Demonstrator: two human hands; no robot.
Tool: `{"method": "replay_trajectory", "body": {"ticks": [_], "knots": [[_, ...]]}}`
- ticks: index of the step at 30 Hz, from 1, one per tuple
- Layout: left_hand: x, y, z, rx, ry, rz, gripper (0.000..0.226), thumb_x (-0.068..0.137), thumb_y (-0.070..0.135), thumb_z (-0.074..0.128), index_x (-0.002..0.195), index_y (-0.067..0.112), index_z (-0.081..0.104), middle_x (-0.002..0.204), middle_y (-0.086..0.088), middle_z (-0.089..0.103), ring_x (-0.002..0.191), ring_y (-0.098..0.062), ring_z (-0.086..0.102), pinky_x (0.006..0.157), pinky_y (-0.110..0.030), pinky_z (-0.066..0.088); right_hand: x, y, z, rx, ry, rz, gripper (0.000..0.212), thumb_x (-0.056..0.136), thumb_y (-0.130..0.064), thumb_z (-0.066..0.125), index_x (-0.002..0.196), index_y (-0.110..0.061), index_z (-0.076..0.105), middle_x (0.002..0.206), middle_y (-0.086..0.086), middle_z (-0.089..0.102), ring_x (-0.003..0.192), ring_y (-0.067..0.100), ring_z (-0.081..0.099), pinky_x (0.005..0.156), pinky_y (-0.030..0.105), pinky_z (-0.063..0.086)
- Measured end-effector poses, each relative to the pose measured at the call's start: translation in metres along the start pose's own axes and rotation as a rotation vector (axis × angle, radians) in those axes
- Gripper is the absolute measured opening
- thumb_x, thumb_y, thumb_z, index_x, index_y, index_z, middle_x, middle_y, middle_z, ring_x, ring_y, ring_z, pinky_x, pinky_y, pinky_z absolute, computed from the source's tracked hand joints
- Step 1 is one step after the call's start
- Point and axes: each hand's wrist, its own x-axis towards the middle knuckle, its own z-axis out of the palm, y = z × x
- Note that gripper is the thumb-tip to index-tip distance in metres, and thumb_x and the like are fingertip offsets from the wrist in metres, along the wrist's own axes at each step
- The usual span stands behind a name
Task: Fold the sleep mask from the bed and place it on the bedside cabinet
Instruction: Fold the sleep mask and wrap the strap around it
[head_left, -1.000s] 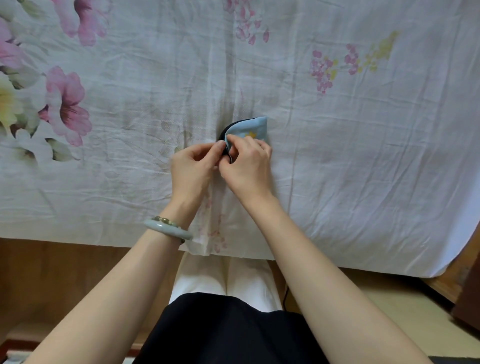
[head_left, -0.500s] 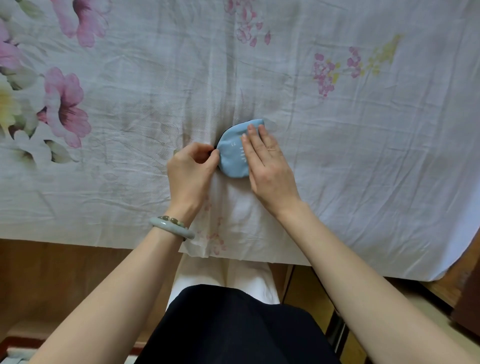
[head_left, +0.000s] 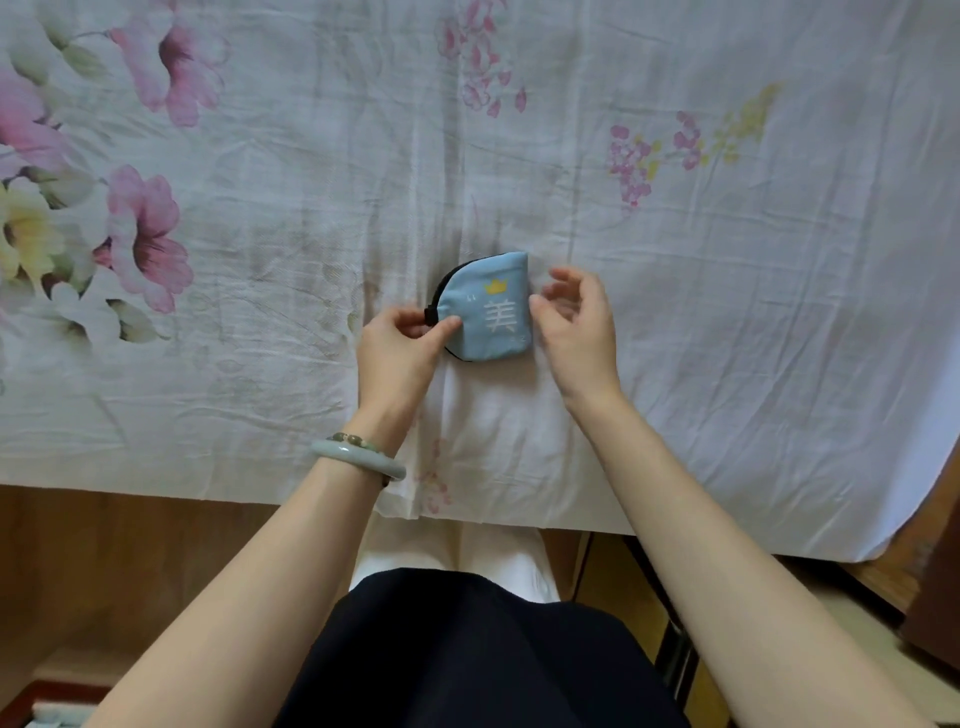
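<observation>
The sleep mask (head_left: 485, 309), a light blue fabric piece folded in half into a rounded half-oval with a black edge showing along its curved side, lies flat on the bed near the middle of the view, its straight fold toward 3 o'clock and its curve toward 9 o'clock; a small yellow crown and a pale printed character show on its upper face. No container shows clearly; only a blurred bit of something lies at the bottom left corner, and what it is cannot be told. The left hand (head_left: 397, 353) sits at 9 o'clock of the mask, thumb and forefinger narrowed to a pinch on the curved edge where a small black strap piece pokes out. The right hand (head_left: 574, 332) is at 3 o'clock of the mask, fingers loosely spread and curled, holding nothing; its fingertips are just beside the folded edge, and whether they touch it cannot be told. A pale green stone bangle (head_left: 358, 457) with a thin beaded bracelet circles the left wrist. The white, wrinkled bedsheet (head_left: 727, 338) printed with pink and yellow flowers covers the bed and hangs over its near edge. Below it are brown wooden bed boards (head_left: 156, 561), the person's white trousers and a black garment at 6 o'clock.
</observation>
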Motion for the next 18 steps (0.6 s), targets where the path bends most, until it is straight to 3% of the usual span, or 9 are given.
{"method": "replay_trajectory", "body": {"ticks": [2,4,7,11,13,18], "knots": [[0.001,-0.001,0.000,-0.048,-0.041,-0.010,0.027,0.073,0.032,0.076,0.092,0.014,0.070,0.086,-0.013,0.072,0.076,-0.016,0.065,0.083,-0.044,0.056,0.006,-0.004,-0.002,0.246,-0.124,0.329,0.030,0.084,0.003,0.059,0.112,0.003,0.052,0.090,0.010,0.059,0.077,0.016,0.057,0.070,0.025,0.046],[-0.002,-0.001,0.000,-0.056,-0.074,0.031,0.017,0.075,0.031,0.073,0.088,0.020,0.070,0.092,-0.019,0.071,0.077,-0.016,0.063,0.082,-0.045,0.053,0.010,-0.006,-0.006,0.308,-0.259,0.435,0.020,0.083,0.000,0.060,0.103,-0.002,0.059,0.086,0.008,0.064,0.074,0.016,0.061,0.071,0.027,0.049],[-0.008,0.002,-0.003,-0.085,-0.107,0.081,0.015,0.079,0.027,0.070,0.089,0.016,0.070,0.089,-0.009,0.072,0.081,-0.015,0.065,0.081,-0.038,0.053,0.008,-0.008,-0.009,0.311,-0.376,0.419,0.015,0.082,-0.001,0.062,0.098,0.001,0.064,0.091,0.013,0.067,0.077,0.019,0.065,0.079,0.030,0.053],[-0.022,0.015,-0.012,-0.155,-0.153,0.103,0.003,0.085,0.015,0.066,0.084,0.015,0.063,0.085,-0.007,0.065,0.085,-0.021,0.061,0.084,-0.040,0.051,-0.011,-0.021,-0.012,0.338,-0.347,0.407,0.022,0.081,0.003,0.062,0.102,0.005,0.062,0.089,0.013,0.066,0.075,0.020,0.065,0.072,0.026,0.055],[-0.033,0.027,-0.022,-0.192,-0.196,0.090,0.003,0.087,0.013,0.064,0.087,0.012,0.061,0.088,-0.008,0.065,0.088,-0.023,0.064,0.085,-0.040,0.053,-0.024,-0.035,-0.019,0.377,-0.342,0.402,0.022,0.081,0.003,0.062,0.103,0.005,0.061,0.089,0.013,0.066,0.077,0.021,0.064,0.075,0.028,0.055],[-0.079,0.076,-0.060,-0.374,-0.337,0.071,0.006,0.088,0.011,0.062,0.092,0.007,0.063,0.089,-0.008,0.068,0.072,-0.014,0.070,0.066,-0.024,0.055,-0.073,-0.098,-0.044,0.407,-0.335,0.340,0.022,0.081,0.000,0.064,0.102,0.005,0.061,0.093,0.016,0.066,0.079,0.024,0.066,0.073,0.029,0.057]]}}
